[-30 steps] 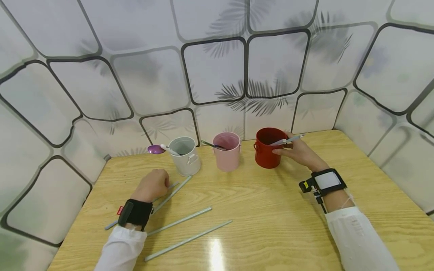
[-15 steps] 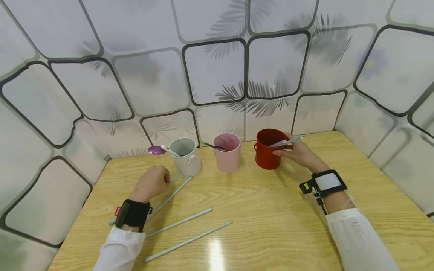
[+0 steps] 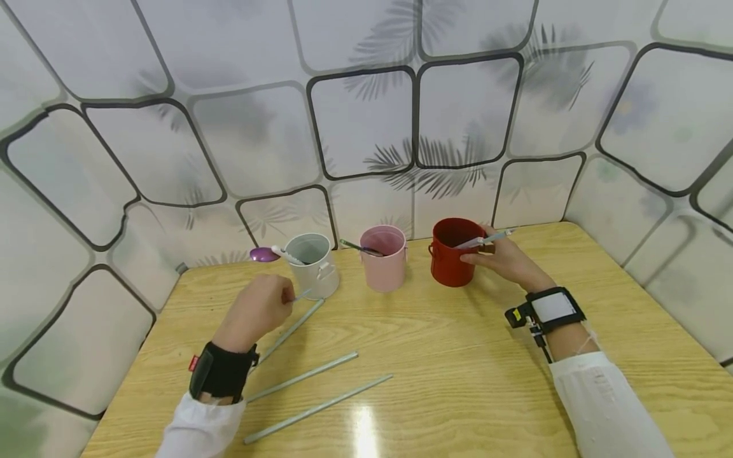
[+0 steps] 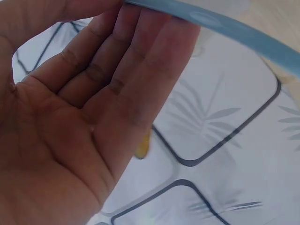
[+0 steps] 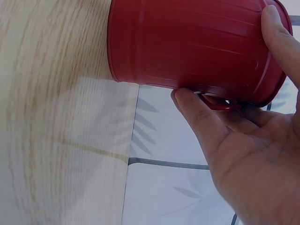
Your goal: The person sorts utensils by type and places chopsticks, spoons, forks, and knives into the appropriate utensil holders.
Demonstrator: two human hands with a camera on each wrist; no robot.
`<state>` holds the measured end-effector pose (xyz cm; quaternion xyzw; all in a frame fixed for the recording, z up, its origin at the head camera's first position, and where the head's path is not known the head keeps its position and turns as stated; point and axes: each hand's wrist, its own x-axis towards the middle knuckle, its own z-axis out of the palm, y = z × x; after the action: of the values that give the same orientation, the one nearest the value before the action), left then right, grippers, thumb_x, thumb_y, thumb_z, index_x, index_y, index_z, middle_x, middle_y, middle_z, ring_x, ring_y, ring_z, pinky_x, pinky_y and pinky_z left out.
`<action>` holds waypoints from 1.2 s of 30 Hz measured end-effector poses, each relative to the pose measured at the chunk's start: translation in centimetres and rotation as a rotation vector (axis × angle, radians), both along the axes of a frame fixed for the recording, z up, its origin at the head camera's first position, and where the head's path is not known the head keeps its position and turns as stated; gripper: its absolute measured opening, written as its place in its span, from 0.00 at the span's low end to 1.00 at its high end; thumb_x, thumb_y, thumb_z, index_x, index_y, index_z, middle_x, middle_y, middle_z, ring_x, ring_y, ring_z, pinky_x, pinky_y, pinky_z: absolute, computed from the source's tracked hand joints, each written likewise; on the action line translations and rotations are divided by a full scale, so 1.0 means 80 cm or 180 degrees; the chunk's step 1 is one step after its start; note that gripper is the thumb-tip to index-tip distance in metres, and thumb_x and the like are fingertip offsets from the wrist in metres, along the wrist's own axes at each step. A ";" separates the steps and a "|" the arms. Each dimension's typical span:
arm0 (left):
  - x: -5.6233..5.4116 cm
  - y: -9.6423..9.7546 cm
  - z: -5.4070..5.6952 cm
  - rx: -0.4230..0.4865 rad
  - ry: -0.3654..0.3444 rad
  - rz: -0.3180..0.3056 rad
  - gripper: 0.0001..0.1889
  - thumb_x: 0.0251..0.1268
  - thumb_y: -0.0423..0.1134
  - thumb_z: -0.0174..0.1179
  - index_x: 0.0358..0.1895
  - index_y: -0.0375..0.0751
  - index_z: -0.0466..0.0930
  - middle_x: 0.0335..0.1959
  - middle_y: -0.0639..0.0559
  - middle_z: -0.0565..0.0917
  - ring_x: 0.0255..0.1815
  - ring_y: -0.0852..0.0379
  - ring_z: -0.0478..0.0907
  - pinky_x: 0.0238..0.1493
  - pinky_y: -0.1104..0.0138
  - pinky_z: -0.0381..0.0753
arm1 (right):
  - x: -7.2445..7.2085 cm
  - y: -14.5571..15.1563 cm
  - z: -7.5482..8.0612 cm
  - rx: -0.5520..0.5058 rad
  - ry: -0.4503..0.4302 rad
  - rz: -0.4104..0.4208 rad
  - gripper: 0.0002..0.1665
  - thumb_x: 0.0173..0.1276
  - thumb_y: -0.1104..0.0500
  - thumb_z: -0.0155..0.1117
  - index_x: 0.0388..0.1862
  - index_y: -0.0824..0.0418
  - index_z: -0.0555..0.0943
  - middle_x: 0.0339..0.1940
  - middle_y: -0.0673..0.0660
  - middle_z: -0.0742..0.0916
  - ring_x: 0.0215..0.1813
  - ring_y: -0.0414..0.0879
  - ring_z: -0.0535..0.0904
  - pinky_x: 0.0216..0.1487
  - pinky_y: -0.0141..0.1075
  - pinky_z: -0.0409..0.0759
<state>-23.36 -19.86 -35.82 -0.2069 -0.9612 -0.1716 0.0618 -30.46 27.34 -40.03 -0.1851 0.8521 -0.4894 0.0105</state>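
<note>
My left hand (image 3: 260, 308) pinches a thin light-blue stick (image 4: 234, 30) between thumb and fingertips. In the head view, the tip of this stick points toward the white bucket (image 3: 315, 280). A grey-green stick (image 3: 294, 326) lies on the table just below that hand. On the right, my right hand (image 3: 509, 257) holds the red bucket (image 5: 187, 44), its thumb near the rim and the other fingers against the side by the handle. Pale slender sticks (image 3: 483, 240) lean out of the red bucket over this hand.
A pink bucket (image 3: 385, 273) stands between the other two, with a dark, green-ended stick (image 3: 357, 246) in it. A purple spoon-like piece (image 3: 264, 254) sticks out of the white bucket. More sticks (image 3: 317, 407) lie at the front. A patterned wall covering (image 3: 366, 127) rises behind.
My left hand has risen slightly from the table and moved a little toward the white bucket, carrying the blue stick. My right hand and the red bucket stay in place.
</note>
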 end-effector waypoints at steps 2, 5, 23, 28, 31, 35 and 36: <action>0.007 0.006 0.007 0.0009 0.0068 -0.0024 0.10 0.52 0.22 0.63 0.24 0.41 0.81 0.21 0.54 0.76 0.24 0.57 0.70 0.25 0.64 0.73 | -0.001 0.000 -0.001 -0.0050 0.0019 0.0033 0.43 0.73 0.65 0.68 0.80 0.69 0.58 0.74 0.70 0.71 0.73 0.68 0.67 0.71 0.63 0.69; 0.017 0.015 0.017 0.0011 0.0163 -0.0054 0.09 0.54 0.22 0.65 0.26 0.40 0.82 0.22 0.54 0.76 0.24 0.57 0.71 0.26 0.64 0.73 | -0.002 0.000 -0.002 -0.0073 0.0013 0.0044 0.43 0.73 0.66 0.68 0.80 0.71 0.58 0.74 0.71 0.70 0.73 0.68 0.66 0.72 0.63 0.67; 0.060 0.062 0.062 0.0274 0.1117 -0.0231 0.09 0.57 0.22 0.69 0.33 0.38 0.81 0.28 0.51 0.77 0.27 0.59 0.70 0.28 0.66 0.72 | 0.001 0.003 0.001 -0.0087 -0.0020 -0.0016 0.43 0.73 0.66 0.67 0.79 0.72 0.57 0.74 0.72 0.69 0.75 0.69 0.65 0.71 0.63 0.67; 0.067 0.067 0.070 0.0473 0.1434 -0.0319 0.09 0.56 0.21 0.69 0.35 0.36 0.83 0.31 0.49 0.80 0.29 0.57 0.77 0.29 0.65 0.78 | 0.000 0.000 0.003 -0.0115 -0.0010 0.0001 0.42 0.73 0.67 0.67 0.78 0.72 0.58 0.74 0.72 0.69 0.75 0.68 0.64 0.73 0.63 0.65; 0.070 0.069 0.075 0.0612 0.1597 -0.0363 0.08 0.57 0.21 0.69 0.36 0.35 0.83 0.31 0.48 0.81 0.30 0.54 0.80 0.30 0.64 0.81 | -0.001 -0.002 0.002 -0.0126 0.0042 0.0032 0.42 0.72 0.67 0.68 0.78 0.72 0.59 0.73 0.72 0.71 0.74 0.68 0.65 0.73 0.64 0.65; 0.069 0.076 0.081 0.0787 0.1834 -0.0481 0.09 0.58 0.21 0.69 0.37 0.34 0.82 0.33 0.46 0.83 0.33 0.52 0.82 0.33 0.63 0.83 | -0.002 -0.004 0.001 -0.0118 0.0092 0.0043 0.41 0.72 0.68 0.68 0.78 0.73 0.60 0.72 0.72 0.72 0.73 0.68 0.66 0.72 0.64 0.66; 0.068 0.079 0.083 0.0844 0.1891 -0.0531 0.09 0.58 0.21 0.69 0.38 0.34 0.82 0.34 0.45 0.83 0.33 0.52 0.82 0.34 0.63 0.83 | -0.002 -0.005 0.002 -0.0122 0.0093 0.0038 0.41 0.72 0.68 0.68 0.78 0.73 0.60 0.72 0.72 0.72 0.73 0.68 0.66 0.72 0.64 0.66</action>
<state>-17.91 -13.54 -29.19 -0.3159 -0.8503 -0.2318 0.3514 -30.61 26.97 -39.90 -0.1975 0.8416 -0.5028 -0.0026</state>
